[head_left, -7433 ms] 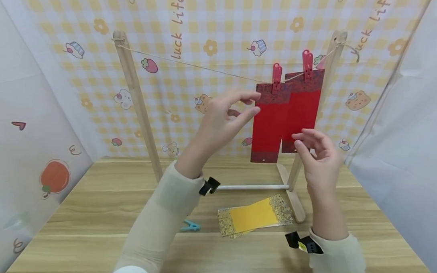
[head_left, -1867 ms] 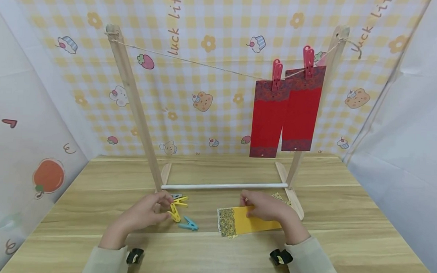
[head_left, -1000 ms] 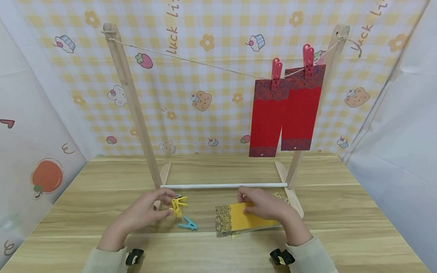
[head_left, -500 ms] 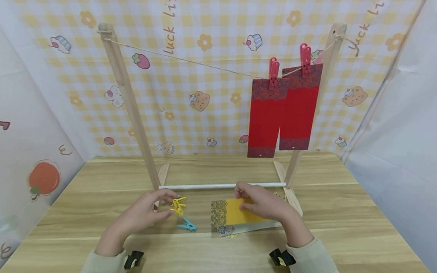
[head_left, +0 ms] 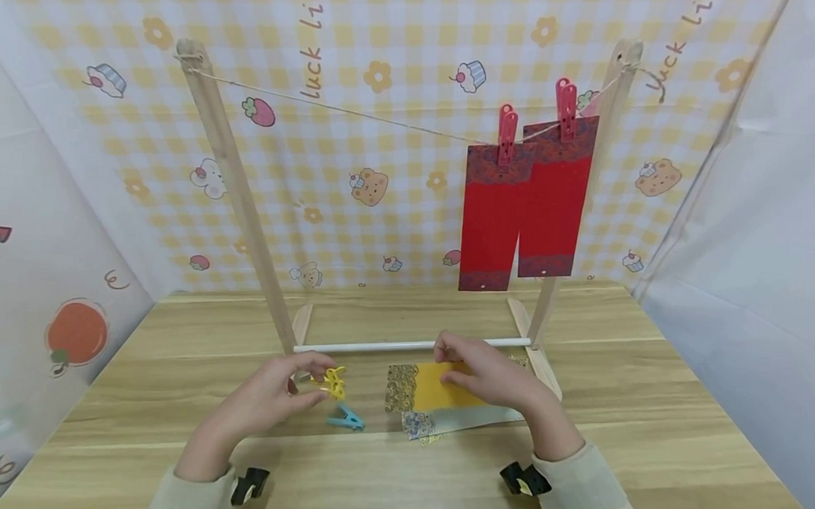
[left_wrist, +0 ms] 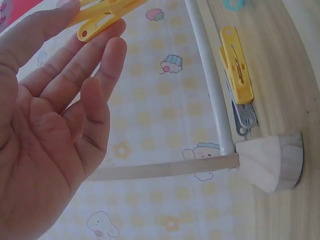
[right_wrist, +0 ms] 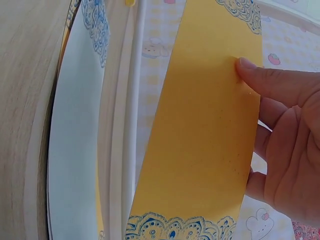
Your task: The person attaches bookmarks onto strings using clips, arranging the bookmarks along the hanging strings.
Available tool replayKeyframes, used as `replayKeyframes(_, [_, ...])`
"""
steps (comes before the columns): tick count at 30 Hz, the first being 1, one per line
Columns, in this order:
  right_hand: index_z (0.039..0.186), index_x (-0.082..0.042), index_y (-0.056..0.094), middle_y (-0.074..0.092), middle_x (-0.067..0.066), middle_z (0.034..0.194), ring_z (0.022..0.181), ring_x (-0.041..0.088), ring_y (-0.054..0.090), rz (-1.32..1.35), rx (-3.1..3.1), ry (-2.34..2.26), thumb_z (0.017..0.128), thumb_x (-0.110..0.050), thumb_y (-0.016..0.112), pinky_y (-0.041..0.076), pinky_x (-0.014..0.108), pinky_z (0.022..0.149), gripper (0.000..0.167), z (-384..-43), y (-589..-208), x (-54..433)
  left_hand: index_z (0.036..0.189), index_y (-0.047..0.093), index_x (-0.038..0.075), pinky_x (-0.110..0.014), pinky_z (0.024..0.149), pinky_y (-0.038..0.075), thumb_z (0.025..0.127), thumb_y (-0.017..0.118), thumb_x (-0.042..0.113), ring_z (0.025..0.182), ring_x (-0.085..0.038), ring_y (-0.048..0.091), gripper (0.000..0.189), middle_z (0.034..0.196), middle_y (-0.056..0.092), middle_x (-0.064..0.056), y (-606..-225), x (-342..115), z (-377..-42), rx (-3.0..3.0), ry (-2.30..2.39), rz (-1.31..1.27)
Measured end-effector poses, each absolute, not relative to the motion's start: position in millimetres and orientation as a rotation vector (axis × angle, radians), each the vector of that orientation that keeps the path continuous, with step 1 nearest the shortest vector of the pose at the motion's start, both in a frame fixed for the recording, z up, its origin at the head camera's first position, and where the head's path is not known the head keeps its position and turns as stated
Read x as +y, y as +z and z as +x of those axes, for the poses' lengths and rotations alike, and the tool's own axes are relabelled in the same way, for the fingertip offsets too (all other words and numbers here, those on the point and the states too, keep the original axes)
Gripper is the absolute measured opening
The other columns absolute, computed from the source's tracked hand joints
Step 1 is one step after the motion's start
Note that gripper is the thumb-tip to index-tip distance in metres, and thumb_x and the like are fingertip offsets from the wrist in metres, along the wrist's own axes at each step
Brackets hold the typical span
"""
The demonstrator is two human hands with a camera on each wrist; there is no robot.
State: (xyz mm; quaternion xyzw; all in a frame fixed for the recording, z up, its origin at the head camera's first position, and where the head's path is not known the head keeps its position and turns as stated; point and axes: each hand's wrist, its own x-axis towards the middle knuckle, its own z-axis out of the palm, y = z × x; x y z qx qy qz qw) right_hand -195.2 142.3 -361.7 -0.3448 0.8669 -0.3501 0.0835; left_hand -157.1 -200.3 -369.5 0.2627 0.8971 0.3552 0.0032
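Note:
My left hand [head_left: 271, 396] pinches a yellow clothespin [left_wrist: 107, 14] by its end between thumb and fingers, just above the table. Below it lie another yellow clothespin [left_wrist: 237, 70] and a grey one [left_wrist: 245, 117]; a blue clothespin [head_left: 348, 418] is to their right. With thumb in front and fingers behind, my right hand [head_left: 494, 373] grips one long edge of a yellow card [right_wrist: 200, 120] with lacy patterned ends. This card is raised off the pile, where a pale card [right_wrist: 77, 130] shows. Two red cards [head_left: 489, 224] hang from the string [head_left: 358, 116] by pink clothespins [head_left: 507, 134].
The string runs between two wooden posts [head_left: 235, 181], sagging toward the right. A white rod [head_left: 364, 347] joins the posts low down, just behind both hands. A yellow checked cloth [head_left: 395, 231] hangs at the back, with white walls at both sides.
Both hands have come down from the red cards. The right hand has lifted the yellow card off the pile and leftward, exposing the pale card. The left hand has picked up a yellow clothespin.

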Motion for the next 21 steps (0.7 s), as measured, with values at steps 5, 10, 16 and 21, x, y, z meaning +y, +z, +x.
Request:
replayKeyframes(5, [0.101, -0.013, 0.050, 0.062, -0.002, 0.100, 0.120, 0.027, 0.064, -1.025, 2.593, -1.062, 0.092, -0.006, 0.069, 0.054, 0.043, 0.099, 0.022, -194.1, -358.9, 142.2, 0.121, 0.067, 0.010, -0.021, 0.066, 0.051, 0.089, 0.073, 0.015, 0.095, -0.022, 0.065, 0.033, 0.106, 0.072, -0.002, -368.2, -195.8, -156.7, 2.823, 1.111, 0.873])
replayKeyframes(10, [0.102, -0.013, 0.051, 0.062, -0.002, 0.101, 0.119, 0.026, 0.065, -1.008, 2.595, -1.093, 0.091, -0.005, 0.069, 0.054, 0.041, 0.099, 0.023, -192.9, -356.9, 141.7, 0.121, 0.067, 0.011, -0.025, 0.068, 0.052, 0.090, 0.074, 0.019, 0.097, -0.022, 0.067, 0.033, 0.108, 0.074, -0.001, -365.5, -192.9, -155.5, 2.838, 1.114, 0.893])
replayKeyframes(16, [0.103, -0.014, 0.052, 0.063, -0.001, 0.102, 0.119, 0.025, 0.065, -0.999, 2.597, -1.112, 0.091, -0.005, 0.070, 0.055, 0.040, 0.099, 0.023, -191.0, -353.9, 140.9, 0.121, 0.068, 0.013, -0.023, 0.070, 0.050, 0.089, 0.075, 0.019, 0.093, -0.009, 0.065, 0.034, 0.105, 0.074, 0.002, -362.6, -189.4, -154.1, 2.870, 1.122, 0.901])
replayKeyframes(21, [0.103, -0.013, 0.052, 0.064, -0.001, 0.103, 0.118, 0.025, 0.066, -1.011, 2.598, -1.121, 0.091, -0.005, 0.070, 0.055, 0.038, 0.098, 0.023, -190.0, -351.9, 140.6, 0.120, 0.069, 0.013, -0.022, 0.070, 0.051, 0.087, 0.076, 0.016, 0.091, -0.003, 0.063, 0.034, 0.103, 0.074, 0.002, -361.5, -186.1, -153.7, 2.895, 1.140, 0.919])
